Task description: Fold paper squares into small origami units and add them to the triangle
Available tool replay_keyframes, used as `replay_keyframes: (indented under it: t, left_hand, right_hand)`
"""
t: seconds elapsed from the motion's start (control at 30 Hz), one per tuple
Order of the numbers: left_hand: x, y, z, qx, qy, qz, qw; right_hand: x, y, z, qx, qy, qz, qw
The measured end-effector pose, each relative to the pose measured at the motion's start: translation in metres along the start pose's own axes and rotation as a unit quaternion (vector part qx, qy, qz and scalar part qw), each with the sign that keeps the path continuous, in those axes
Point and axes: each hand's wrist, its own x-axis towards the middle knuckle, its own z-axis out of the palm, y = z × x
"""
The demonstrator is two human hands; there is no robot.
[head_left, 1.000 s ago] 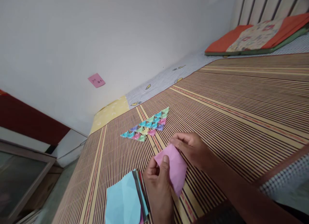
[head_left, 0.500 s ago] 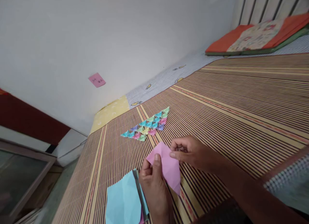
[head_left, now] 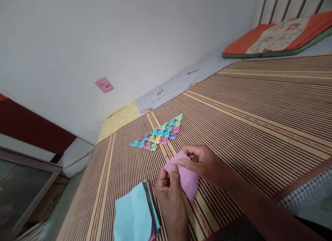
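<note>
Both hands hold a pink sheet of paper [head_left: 184, 177] just above a striped woven mat [head_left: 246, 113]. My left hand [head_left: 169, 196] pinches the sheet's near left corner between thumb and fingers. My right hand [head_left: 204, 163] grips the far edge, thumb lying across the top. Close to my left wrist lies a stack of coloured paper [head_left: 137, 213] with a light blue sheet on top. Further out on the mat sits a triangle of small folded paper pieces [head_left: 159, 134] in blue, green, pink, purple and yellow.
A white wall [head_left: 116, 36] with a pink sticky note [head_left: 104, 85] runs along the far side. A checked bedsheet [head_left: 181, 81] shows beyond the mat. An orange and green cushion [head_left: 275, 38] lies at the back right. A glass-fronted frame [head_left: 23, 189] stands low left.
The pink sheet has turned and drawn closer between my hands. My right thumb has moved onto its top edge, and my left hand has shifted slightly right.
</note>
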Motion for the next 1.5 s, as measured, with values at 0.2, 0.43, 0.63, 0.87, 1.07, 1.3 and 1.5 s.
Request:
replay_keyframes:
  t: [0.2,0.43,0.63,0.87,1.07,1.3,1.5]
  left_hand:
    - [0.003,0.000,-0.008,0.075,0.044,0.052,0.995]
    - [0.003,0.007,-0.007,0.094,0.028,0.056,0.994]
    - [0.007,0.007,-0.010,0.066,0.005,0.020,0.998]
    - [0.006,0.002,-0.011,0.006,-0.021,-0.023,0.999]
    - [0.005,0.005,-0.005,0.010,-0.031,-0.045,0.998]
    - [0.002,0.005,-0.008,0.001,-0.064,-0.041,0.997]
    - [0.003,0.005,-0.009,0.047,-0.062,-0.019,0.997]
  right_hand:
    - [-0.001,-0.005,-0.002,-0.012,0.006,0.005,1.000]
    - [0.000,-0.005,-0.005,-0.046,0.002,-0.023,0.999]
    - [-0.001,-0.009,-0.009,-0.067,-0.012,-0.025,0.997]
    - [-0.001,-0.009,-0.010,-0.051,-0.008,-0.023,0.998]
    - [-0.002,-0.008,-0.008,-0.030,-0.015,-0.015,0.999]
    - [0.000,-0.005,-0.007,-0.042,-0.013,-0.028,0.999]
    - [0.000,-0.006,-0.001,-0.113,0.034,-0.056,0.991]
